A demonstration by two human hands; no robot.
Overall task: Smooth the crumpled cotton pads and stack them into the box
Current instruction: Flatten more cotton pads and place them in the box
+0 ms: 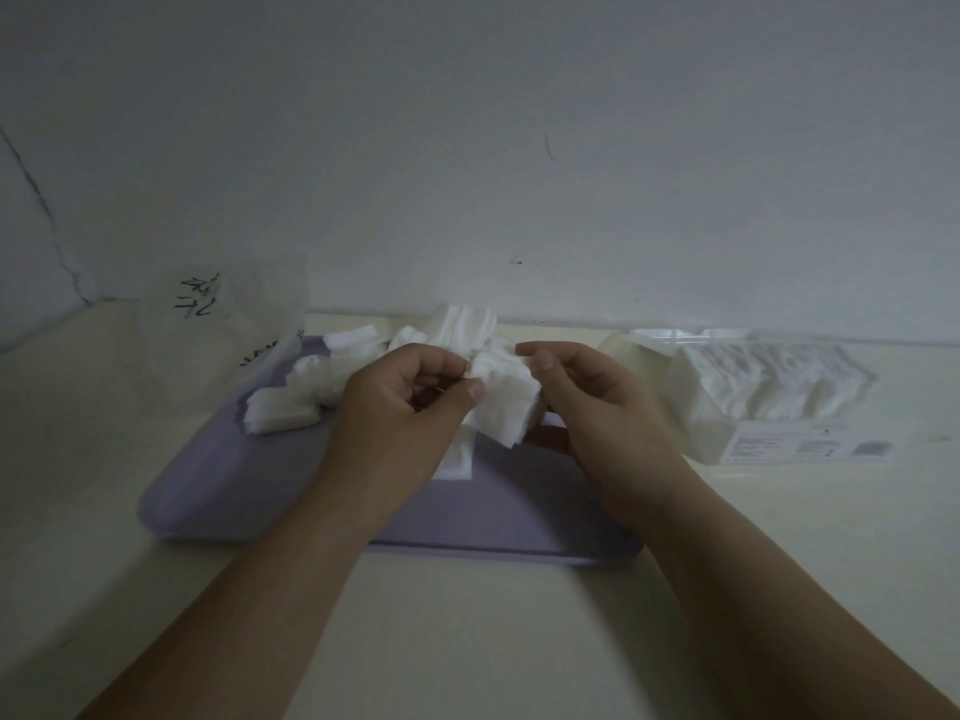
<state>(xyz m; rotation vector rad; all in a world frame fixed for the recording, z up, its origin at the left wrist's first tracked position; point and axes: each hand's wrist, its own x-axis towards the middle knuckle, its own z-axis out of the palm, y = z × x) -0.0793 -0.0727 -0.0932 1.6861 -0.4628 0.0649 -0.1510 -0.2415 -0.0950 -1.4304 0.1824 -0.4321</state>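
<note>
over lilac tray (249, 491), left hand (400, 407), right hand (597, 402) pinching pad (506, 405) (cream table (467, 641))

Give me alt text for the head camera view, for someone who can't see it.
The left hand and right hand pinch a crumpled cotton pad over a lilac tray strewn with more pads. A clear box of stacked pads stands at the right.

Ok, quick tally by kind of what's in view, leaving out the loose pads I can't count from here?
tray: 1, purple
box: 1, clear, with pads inside
plastic bag: 1
hands: 2, left hand and right hand, both pinching one pad
Total: 5
</note>
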